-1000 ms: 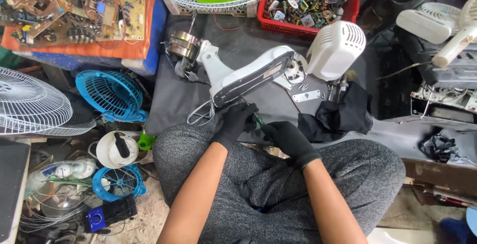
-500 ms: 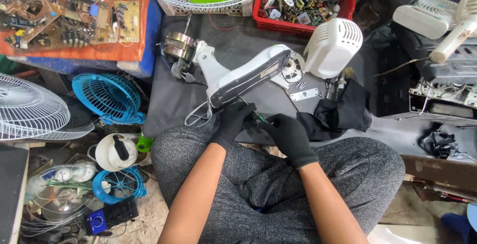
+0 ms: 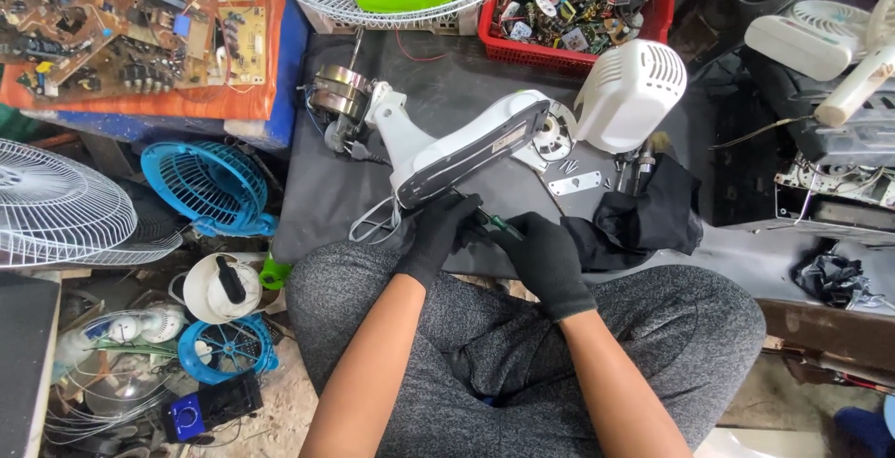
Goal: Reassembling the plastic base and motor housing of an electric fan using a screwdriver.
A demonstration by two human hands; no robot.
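Head view shows a person seated cross-legged at a dark mat [image 3: 447, 94], both hands in black gloves. The left hand [image 3: 438, 229] is curled around the near edge of a white fan body [image 3: 466, 150] that lies tilted across the mat, its bare motor [image 3: 337, 94] at the far-left end. The right hand [image 3: 545, 257] is clenched around a green-handled screwdriver [image 3: 499, 223], whose tip points toward the dark underside panel of the fan body, just beside the left fingers. Loose screws and a small metal plate [image 3: 575, 183] lie nearby, next to a white motor cover [image 3: 629, 94] and a black cloth [image 3: 643, 220]. By my judgement the step in hand is unscrewing the body; the next move calls for seating the tip squarely in a screw head while the left hand steadies the housing.
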